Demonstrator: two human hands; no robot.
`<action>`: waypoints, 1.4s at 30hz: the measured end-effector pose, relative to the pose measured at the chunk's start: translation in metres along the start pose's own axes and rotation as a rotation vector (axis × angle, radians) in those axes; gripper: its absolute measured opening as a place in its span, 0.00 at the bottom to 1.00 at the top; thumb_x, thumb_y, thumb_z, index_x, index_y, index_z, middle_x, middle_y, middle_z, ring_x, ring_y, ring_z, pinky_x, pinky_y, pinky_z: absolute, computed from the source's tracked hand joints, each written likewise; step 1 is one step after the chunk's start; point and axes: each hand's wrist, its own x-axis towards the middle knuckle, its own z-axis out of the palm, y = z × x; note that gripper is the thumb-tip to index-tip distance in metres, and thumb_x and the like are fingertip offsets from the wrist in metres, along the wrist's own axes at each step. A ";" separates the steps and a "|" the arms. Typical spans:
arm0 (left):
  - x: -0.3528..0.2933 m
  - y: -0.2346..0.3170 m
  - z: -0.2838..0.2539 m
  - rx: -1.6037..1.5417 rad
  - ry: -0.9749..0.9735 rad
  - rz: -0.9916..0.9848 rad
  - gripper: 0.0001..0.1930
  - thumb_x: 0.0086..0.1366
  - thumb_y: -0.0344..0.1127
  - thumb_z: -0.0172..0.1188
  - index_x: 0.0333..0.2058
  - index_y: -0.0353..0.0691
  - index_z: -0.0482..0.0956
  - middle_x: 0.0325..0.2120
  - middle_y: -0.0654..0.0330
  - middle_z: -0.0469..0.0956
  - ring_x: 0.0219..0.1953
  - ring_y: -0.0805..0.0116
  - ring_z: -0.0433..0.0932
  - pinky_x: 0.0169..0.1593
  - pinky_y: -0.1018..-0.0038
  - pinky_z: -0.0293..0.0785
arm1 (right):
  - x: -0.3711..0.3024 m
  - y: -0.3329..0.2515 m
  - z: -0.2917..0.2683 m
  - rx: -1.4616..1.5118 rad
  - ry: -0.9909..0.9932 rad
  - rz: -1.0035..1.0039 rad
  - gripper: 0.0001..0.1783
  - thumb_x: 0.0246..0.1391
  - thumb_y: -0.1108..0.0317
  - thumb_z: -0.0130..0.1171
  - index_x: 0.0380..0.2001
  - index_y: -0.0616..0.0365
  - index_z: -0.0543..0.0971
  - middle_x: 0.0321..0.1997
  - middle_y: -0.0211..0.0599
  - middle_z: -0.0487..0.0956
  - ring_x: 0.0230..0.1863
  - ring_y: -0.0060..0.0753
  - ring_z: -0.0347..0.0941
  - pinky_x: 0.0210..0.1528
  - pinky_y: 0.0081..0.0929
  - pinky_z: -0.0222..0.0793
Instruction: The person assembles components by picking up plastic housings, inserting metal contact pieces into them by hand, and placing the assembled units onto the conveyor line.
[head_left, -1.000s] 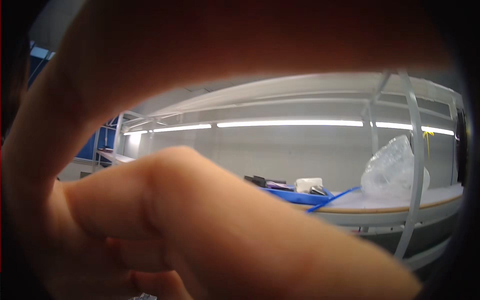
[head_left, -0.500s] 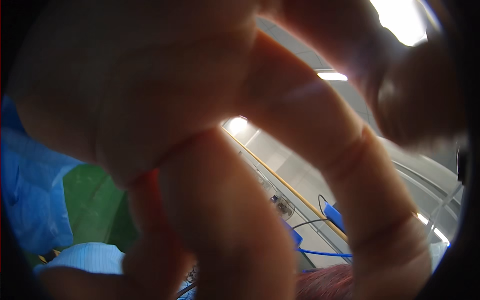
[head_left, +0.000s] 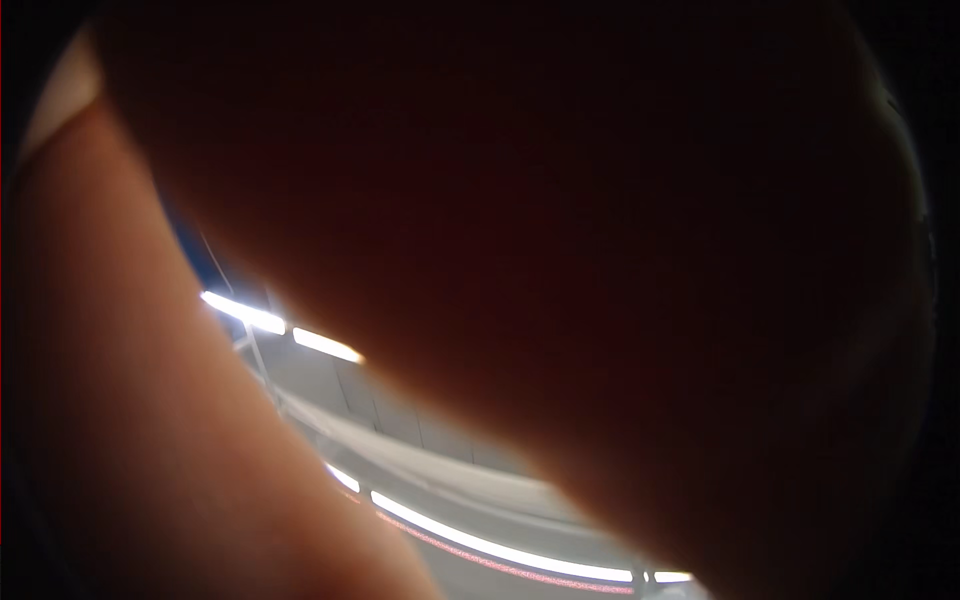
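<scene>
Fingers right up against the camera fill most of the head view. One blurred finger slants down the left side, lit from outside. A much larger, deeply shadowed part of a hand blocks the middle and right. A narrow slanting gap separates the two. Whether they belong to my left or my right hand cannot be told. Nothing held is visible, and the fingertips are out of sight.
Through the gap show a grey-white ceiling and bright strip lights. Another pair of short light tubes glows higher up. A dark blue patch lies at the gap's upper end.
The hand has come closer and covers more of the view. The green surface, blue cloth and yellow pole seen earlier are gone from sight; ceiling and lights show instead.
</scene>
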 end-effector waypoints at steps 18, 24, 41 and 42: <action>0.447 0.071 0.008 -0.427 -0.030 1.071 0.17 0.62 0.42 0.65 0.47 0.43 0.81 0.34 0.58 0.81 0.37 0.64 0.77 0.40 0.65 0.68 | 0.076 0.094 -0.477 -0.684 0.909 0.658 0.09 0.57 0.66 0.55 0.25 0.57 0.78 0.32 0.42 0.76 0.41 0.44 0.73 0.52 0.44 0.67; 0.445 0.041 -0.058 -0.396 0.078 1.061 0.17 0.62 0.43 0.65 0.47 0.42 0.81 0.34 0.58 0.81 0.36 0.64 0.76 0.39 0.65 0.68 | 0.151 0.026 -0.504 -0.771 0.936 0.598 0.09 0.57 0.67 0.54 0.25 0.57 0.78 0.32 0.41 0.75 0.41 0.43 0.73 0.53 0.45 0.66; 0.520 0.092 -0.106 -0.528 0.182 1.262 0.16 0.64 0.43 0.64 0.47 0.41 0.81 0.32 0.58 0.81 0.33 0.65 0.75 0.36 0.66 0.68 | 0.175 -0.060 -0.652 -1.071 1.153 0.784 0.10 0.59 0.68 0.53 0.25 0.57 0.76 0.32 0.40 0.74 0.42 0.42 0.71 0.56 0.45 0.64; 0.535 0.111 -0.101 -0.548 0.166 1.305 0.16 0.64 0.43 0.64 0.47 0.41 0.81 0.32 0.58 0.81 0.33 0.65 0.75 0.36 0.66 0.68 | 0.159 -0.057 -0.672 -1.087 1.189 0.831 0.10 0.59 0.68 0.53 0.25 0.57 0.76 0.32 0.40 0.74 0.42 0.42 0.71 0.56 0.45 0.64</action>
